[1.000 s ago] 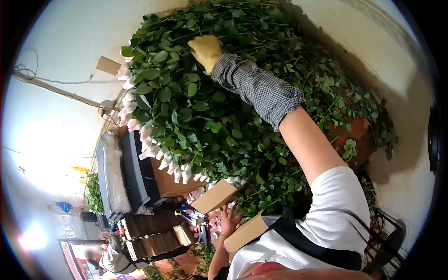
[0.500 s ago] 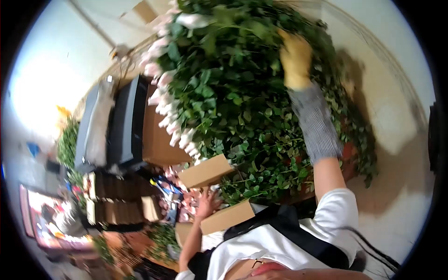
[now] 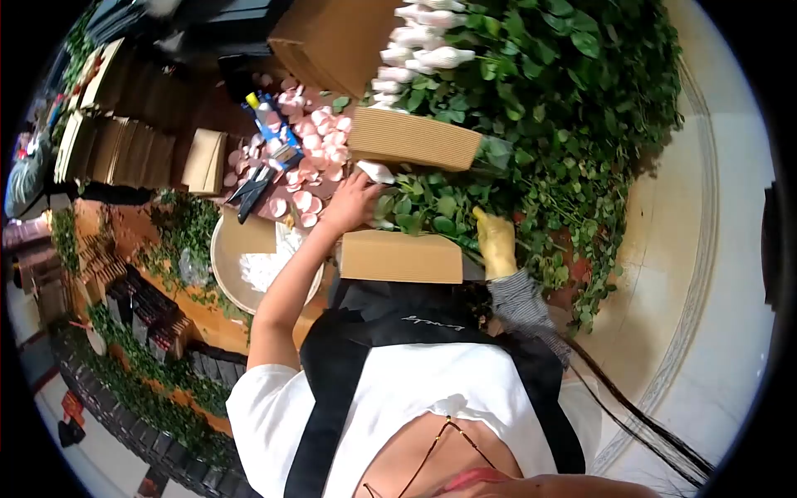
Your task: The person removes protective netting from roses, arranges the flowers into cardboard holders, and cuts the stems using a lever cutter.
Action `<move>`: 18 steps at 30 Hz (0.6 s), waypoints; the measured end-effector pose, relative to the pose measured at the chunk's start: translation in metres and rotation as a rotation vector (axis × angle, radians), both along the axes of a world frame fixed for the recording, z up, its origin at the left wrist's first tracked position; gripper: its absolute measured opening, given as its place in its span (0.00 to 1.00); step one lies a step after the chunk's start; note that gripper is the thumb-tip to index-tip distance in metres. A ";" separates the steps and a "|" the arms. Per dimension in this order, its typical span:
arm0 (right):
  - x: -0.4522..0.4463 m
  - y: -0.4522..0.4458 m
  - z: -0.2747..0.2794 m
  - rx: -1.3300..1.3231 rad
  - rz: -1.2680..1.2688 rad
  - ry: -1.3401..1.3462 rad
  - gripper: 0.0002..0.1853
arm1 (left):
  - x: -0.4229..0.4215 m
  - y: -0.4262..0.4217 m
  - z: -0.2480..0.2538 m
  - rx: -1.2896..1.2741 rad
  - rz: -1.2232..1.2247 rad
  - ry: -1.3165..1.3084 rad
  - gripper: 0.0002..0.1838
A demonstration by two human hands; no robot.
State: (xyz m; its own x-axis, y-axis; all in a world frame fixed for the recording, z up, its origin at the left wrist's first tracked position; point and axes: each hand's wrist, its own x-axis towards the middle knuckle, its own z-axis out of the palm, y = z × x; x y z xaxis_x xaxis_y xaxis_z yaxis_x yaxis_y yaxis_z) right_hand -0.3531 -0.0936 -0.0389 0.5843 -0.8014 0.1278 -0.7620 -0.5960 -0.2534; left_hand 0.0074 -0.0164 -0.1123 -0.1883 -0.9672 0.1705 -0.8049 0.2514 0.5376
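My left hand (image 3: 354, 204) is bare, with its fingers apart beside a white-wrapped rose head (image 3: 376, 172), at the left end of leafy rose stems (image 3: 432, 206). These stems lie between two cardboard pieces, a ribbed upper one (image 3: 415, 137) and a plain lower one (image 3: 402, 257). In a yellow glove, my right hand (image 3: 496, 241) is closed round the stem ends at the right of the cardboard. Leaves partly hide its fingertips.
A large heap of roses (image 3: 573, 91) fills the upper right. Pink petals (image 3: 320, 141) and a blue tool (image 3: 278, 137) lie left of the cardboard. A round bin (image 3: 228, 266) stands beside my left arm. Stacked cardboard (image 3: 124, 153) is farther left.
My right hand has come down from the rose heap to the cardboard, and stems now lie there. The view has swung down and to the right. My left hand remains near the cardboard.
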 end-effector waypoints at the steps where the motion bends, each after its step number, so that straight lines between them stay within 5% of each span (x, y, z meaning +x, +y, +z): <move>1: 0.007 0.006 -0.009 -0.010 -0.006 0.158 0.13 | 0.002 -0.001 -0.001 -0.015 -0.008 0.038 0.34; 5: 0.017 -0.001 -0.007 -0.118 -0.271 0.210 0.09 | -0.005 0.000 -0.012 0.051 0.041 0.082 0.34; 6: 0.014 -0.007 -0.021 -0.118 -0.358 0.158 0.10 | -0.007 -0.001 -0.029 -0.098 0.042 0.047 0.34; 7: 0.021 -0.007 -0.019 -0.270 -0.236 0.095 0.10 | -0.008 -0.002 -0.032 -0.020 0.040 0.049 0.33; 11: 0.017 -0.014 -0.074 -0.110 -0.165 0.213 0.13 | -0.010 0.000 -0.021 -0.003 0.063 0.013 0.33; 18: -0.027 -0.043 -0.077 0.269 -0.076 0.181 0.24 | -0.010 0.000 -0.025 0.019 0.073 0.001 0.34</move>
State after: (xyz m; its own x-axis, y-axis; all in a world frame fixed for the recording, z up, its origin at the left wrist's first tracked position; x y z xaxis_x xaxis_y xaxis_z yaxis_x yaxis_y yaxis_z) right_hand -0.3803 -0.1369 -0.1158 0.5157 -0.8343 -0.1948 -0.8486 -0.4661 -0.2504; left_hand -0.0022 -0.0162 -0.1373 -0.1171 -0.9814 0.1521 -0.8199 0.1820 0.5428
